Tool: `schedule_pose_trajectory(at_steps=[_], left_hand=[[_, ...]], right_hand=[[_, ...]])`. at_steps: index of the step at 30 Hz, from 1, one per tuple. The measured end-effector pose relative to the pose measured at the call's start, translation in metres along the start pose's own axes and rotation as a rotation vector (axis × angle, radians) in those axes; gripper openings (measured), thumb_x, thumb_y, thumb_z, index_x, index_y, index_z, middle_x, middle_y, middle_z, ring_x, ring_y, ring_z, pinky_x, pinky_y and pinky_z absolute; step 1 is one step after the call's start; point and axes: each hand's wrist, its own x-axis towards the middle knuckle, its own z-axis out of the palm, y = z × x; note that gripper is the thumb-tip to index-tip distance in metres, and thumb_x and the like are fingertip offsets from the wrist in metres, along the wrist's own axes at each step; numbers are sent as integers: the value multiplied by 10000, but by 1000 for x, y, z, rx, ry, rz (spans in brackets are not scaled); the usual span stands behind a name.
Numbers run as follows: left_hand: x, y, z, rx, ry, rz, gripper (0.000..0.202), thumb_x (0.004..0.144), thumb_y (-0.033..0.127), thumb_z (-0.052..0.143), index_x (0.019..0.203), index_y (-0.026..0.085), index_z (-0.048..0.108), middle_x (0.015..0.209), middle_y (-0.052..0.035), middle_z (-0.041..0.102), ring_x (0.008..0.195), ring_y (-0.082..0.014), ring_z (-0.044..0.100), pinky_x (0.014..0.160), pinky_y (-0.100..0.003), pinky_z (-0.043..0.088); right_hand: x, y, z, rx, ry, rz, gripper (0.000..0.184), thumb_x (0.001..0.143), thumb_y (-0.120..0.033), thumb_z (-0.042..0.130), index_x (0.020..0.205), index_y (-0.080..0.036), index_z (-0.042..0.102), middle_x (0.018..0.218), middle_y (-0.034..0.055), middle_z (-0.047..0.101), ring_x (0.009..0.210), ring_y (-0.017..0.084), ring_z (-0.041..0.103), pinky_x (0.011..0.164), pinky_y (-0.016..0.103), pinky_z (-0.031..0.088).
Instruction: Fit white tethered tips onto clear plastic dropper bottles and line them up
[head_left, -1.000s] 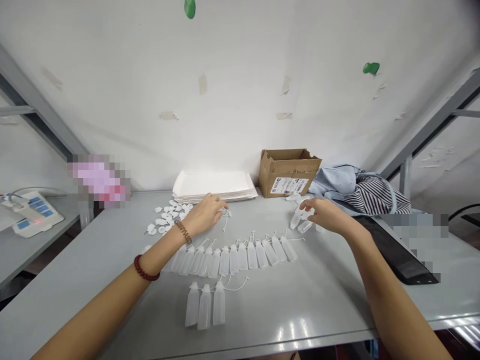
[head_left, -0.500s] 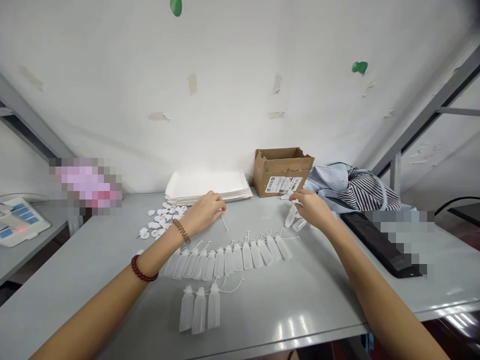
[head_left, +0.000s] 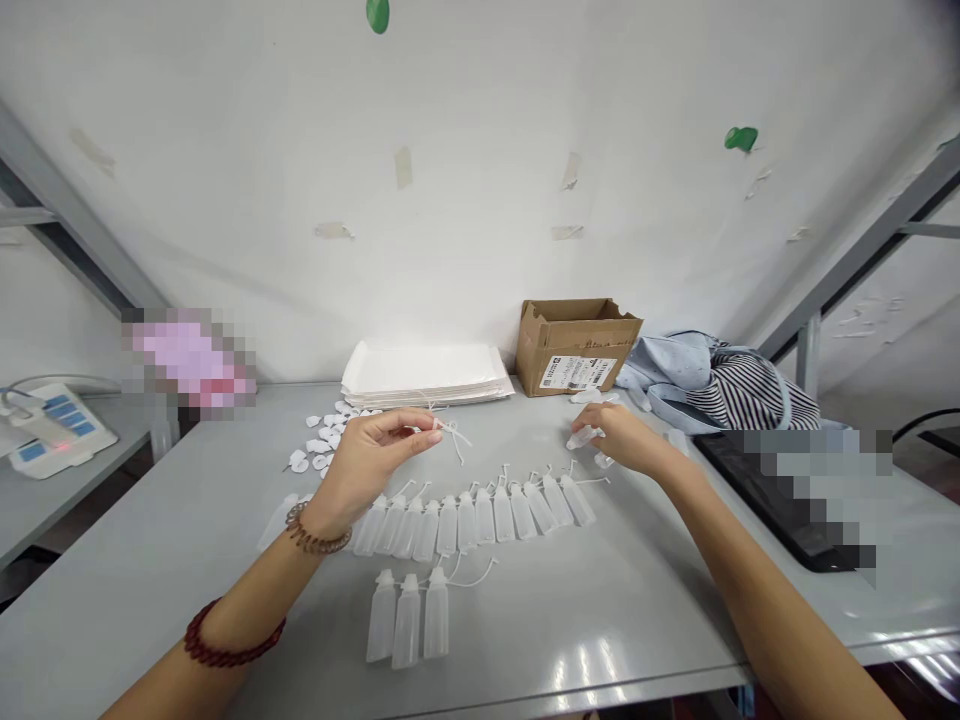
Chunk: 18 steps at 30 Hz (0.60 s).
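My left hand (head_left: 382, 455) is closed in a pinch on thin white plastic straps (head_left: 456, 437), whose ends stick out past the fingertips. At the right, my right hand (head_left: 619, 437) has its fingers curled around a small translucent bottle (head_left: 585, 437); other loose bottles lie beneath and behind it. A row of translucent bottles (head_left: 484, 515), with straps at their necks, lies across the table between the hands. Nearer to me are three more bottles (head_left: 406, 620), side by side. White caps (head_left: 322, 435) are scattered behind my left wrist.
A stack of white sheets or envelopes (head_left: 427, 375) lies against the wall, with an open cardboard box (head_left: 577, 345) beside it. Blue and striped cloth (head_left: 720, 380) is heaped at the back right. A dark flat device (head_left: 772, 500) lies on the right.
My left hand has drawn back toward me, and more straps show at its fingertips. My right hand has lowered onto the loose bottles and now has one in its fingers. The view has shifted slightly.
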Motion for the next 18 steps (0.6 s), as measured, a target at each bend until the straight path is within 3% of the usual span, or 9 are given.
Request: schedule_pose_trajectory(at_steps=[3,9,15,18], left_hand=[[-4,2,-1,-141,-21,-84,152,689,297,761,777,186,706,873,-44,717,883,-201,656,813,-347,540],[-7,4,-3,-214,-27,-117,161,687,259,776,792,182,680,877,-32,690,843,-153,633,781,-288,536],[-15,11,3,-359,-95,-107,199,684,184,774,859,212,683,838,1,672,790,-112,607,710,-222,533],[-21,14,9,-449,-175,-101,204,689,148,760,863,230,691,826,7,682,767,-102,598,661,-195,527]], right_hand=[[2,-3,4,-2,43,-15,379,691,62,494,876,-186,712,940,67,706,977,253,584,826,336,464],[3,-20,0,33,223,-79,294,752,-12,526,956,-165,673,1000,98,681,1012,281,548,885,421,456],[-9,-62,0,251,493,-265,199,865,-152,533,1048,-184,606,1044,103,646,983,236,597,847,399,497],[-16,-86,5,424,513,-336,179,863,-171,571,1037,-194,605,993,87,663,910,212,628,782,361,521]])
